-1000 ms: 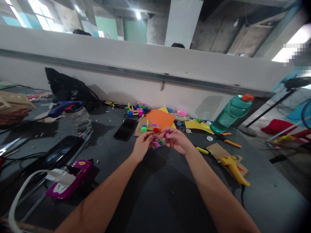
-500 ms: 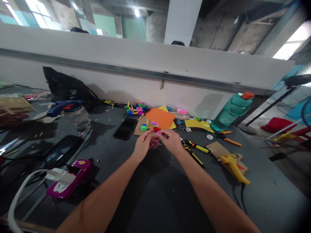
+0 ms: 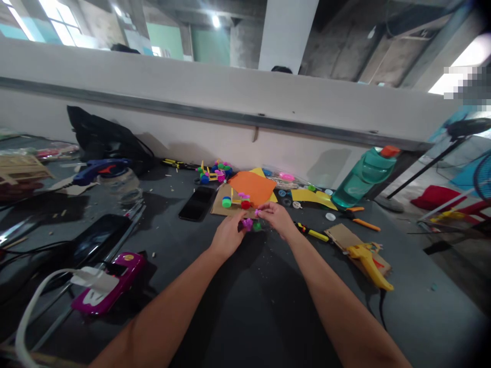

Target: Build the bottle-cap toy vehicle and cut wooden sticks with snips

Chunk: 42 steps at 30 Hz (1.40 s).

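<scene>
My left hand (image 3: 227,237) is closed at the middle of the dark table, its fingers against a small cluster of purple plastic pieces (image 3: 247,224). A green piece (image 3: 257,226) shows just right of that cluster, with a faint clear sheen that may be plastic film. Between thumb and forefinger, my right hand (image 3: 277,220) pinches a small pink piece (image 3: 258,212) above the cluster. Just beyond both hands, a small wheeled assembly with a green cap (image 3: 226,202) and a red cap (image 3: 245,204) rests on cardboard (image 3: 218,208).
A black phone (image 3: 197,203) lies left of the cardboard, orange paper (image 3: 251,186) behind it. To the right are yellow-handled pliers (image 3: 316,234), a yellow glue gun (image 3: 370,263) and a teal bottle (image 3: 362,176). A purple power strip (image 3: 130,266) sits at left; another person's hand (image 3: 19,190) is farther left.
My hands have moved slightly apart and nearer to me. The pink piece in my right hand is now separate from the purple cluster, and the red cap behind is uncovered.
</scene>
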Tool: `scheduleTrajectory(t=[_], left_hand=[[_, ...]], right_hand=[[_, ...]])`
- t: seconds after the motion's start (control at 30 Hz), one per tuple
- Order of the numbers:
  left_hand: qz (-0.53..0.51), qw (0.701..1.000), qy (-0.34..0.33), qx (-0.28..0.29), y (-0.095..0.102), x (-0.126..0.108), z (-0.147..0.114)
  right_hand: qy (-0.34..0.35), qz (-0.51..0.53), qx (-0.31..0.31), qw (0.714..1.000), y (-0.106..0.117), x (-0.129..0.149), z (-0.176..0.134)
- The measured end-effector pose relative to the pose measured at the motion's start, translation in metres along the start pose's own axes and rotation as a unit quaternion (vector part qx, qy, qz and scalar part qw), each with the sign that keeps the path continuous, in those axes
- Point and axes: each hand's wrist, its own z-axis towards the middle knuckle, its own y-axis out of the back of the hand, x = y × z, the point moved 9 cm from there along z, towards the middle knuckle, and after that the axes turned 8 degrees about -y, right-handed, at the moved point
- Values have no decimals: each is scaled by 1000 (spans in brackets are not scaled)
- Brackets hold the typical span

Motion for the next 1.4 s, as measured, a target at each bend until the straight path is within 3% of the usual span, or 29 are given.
scheduleTrajectory(t=[0.23, 0.53, 0.8, 0.97, 1.13, 1.27, 1.4], left_hand=[[-31, 1000, -1, -3, -4, 3, -1], [-10, 999, -47, 10, -2, -10, -1], [-30, 999, -35, -14, 2, -1, 0], [-33, 998, -8, -45, 6, 7, 2], [-84, 994, 15, -67, 7, 11, 1], [-133, 987, 41, -83, 5, 14, 0], [-123, 989, 50, -62, -3, 17, 0]], right_hand=[[109, -172, 6, 979, -4, 27, -11], [86, -158, -28, 983, -18, 26, -19], [168, -209, 16, 963, -35, 43, -29], [135, -229, -29, 964, -13, 44, -24], [172, -286, -12, 942, -6, 48, -23], [145, -268, -118, 945, 36, 43, -14], [53, -282, -235, 929, 84, 19, 5]])
